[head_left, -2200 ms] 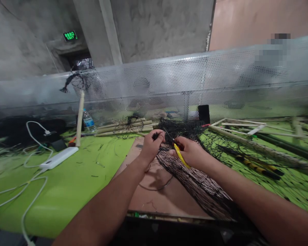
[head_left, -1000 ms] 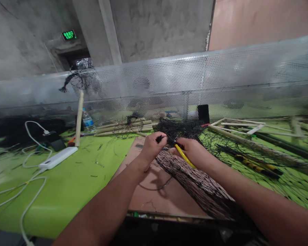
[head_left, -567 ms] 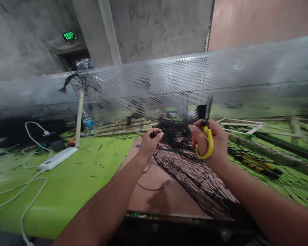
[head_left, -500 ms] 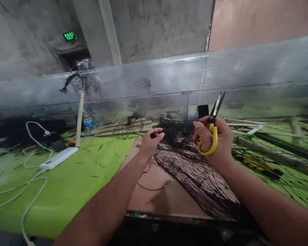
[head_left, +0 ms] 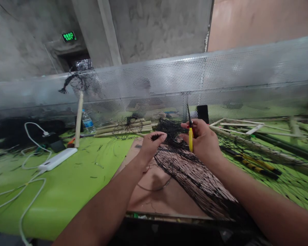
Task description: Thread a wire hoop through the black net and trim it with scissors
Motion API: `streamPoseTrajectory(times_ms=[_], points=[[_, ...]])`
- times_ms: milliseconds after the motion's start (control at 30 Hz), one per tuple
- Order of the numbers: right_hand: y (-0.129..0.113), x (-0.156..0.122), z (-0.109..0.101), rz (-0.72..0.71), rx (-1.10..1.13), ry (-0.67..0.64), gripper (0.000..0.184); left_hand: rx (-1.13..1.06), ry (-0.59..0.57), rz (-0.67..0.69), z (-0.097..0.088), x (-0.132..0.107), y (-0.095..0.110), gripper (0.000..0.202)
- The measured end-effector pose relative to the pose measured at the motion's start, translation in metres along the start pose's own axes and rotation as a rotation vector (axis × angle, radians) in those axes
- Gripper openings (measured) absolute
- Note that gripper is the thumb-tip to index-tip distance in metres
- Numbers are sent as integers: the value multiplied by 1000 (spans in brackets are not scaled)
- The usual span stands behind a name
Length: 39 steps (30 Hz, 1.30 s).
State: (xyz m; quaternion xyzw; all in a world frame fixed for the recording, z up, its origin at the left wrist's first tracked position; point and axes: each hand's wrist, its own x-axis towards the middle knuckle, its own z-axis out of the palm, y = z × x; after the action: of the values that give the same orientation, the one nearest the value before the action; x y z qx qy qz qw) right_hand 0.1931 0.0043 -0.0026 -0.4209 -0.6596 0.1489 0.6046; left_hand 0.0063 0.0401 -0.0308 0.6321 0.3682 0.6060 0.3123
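Note:
Black netting (head_left: 192,171) stretches over a pinkish-brown board (head_left: 174,201), from a dark tangled heap (head_left: 170,128) at the back down to the front edge. My left hand (head_left: 152,143) pinches a small bunch of the black netting, held just left of the heap. In my right hand (head_left: 202,136) are scissors (head_left: 190,136) with yellow on the handle, their blades pointing up and away from me. The scissors are seen nearly edge-on, so I cannot tell how far the blades are apart. Right of the heap, they stay apart from my left hand.
A white power strip (head_left: 58,159) with cables lies on the green tabletop (head_left: 74,191) at left. Behind it are a water bottle (head_left: 88,121) and an upright wooden stick (head_left: 79,119). Yellow-and-black tools (head_left: 259,165) and poles lie right. A perforated metal screen (head_left: 164,78) spans the back.
My right hand has moved left, closer to my left hand, and turned the scissors from a rightward slant to nearly upright. The left hand keeps its pinch, almost in place.

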Motion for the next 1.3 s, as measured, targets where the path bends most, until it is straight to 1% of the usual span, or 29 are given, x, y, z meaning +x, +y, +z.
streamPoseTrajectory(times_ms=[67,133,267,400,533,700,867,1033,1167,1300], points=[[3,0,0,1,-58,-6,40,3,-17,17,1,-2,2,24],[4,0,0,-15,-70,-11,39,17,-30,52,2,-4,4,22],[3,2,-1,-51,-80,28,33,58,-95,114,2,-7,7,19],[1,4,-2,-9,-138,16,29,70,-131,134,2,-8,9,18],[1,5,-2,24,-113,6,30,82,-146,156,1,-9,10,15],[3,6,-1,21,-52,33,29,103,-167,168,1,-10,11,14],[4,6,-1,-17,-4,63,30,116,-183,173,-1,-11,11,15],[8,5,0,-11,-77,31,32,133,-216,141,0,-17,12,16],[16,7,4,-8,-31,-22,34,145,-225,133,2,-21,14,16],[22,10,6,24,-7,5,34,144,-219,149,0,-21,15,19]])
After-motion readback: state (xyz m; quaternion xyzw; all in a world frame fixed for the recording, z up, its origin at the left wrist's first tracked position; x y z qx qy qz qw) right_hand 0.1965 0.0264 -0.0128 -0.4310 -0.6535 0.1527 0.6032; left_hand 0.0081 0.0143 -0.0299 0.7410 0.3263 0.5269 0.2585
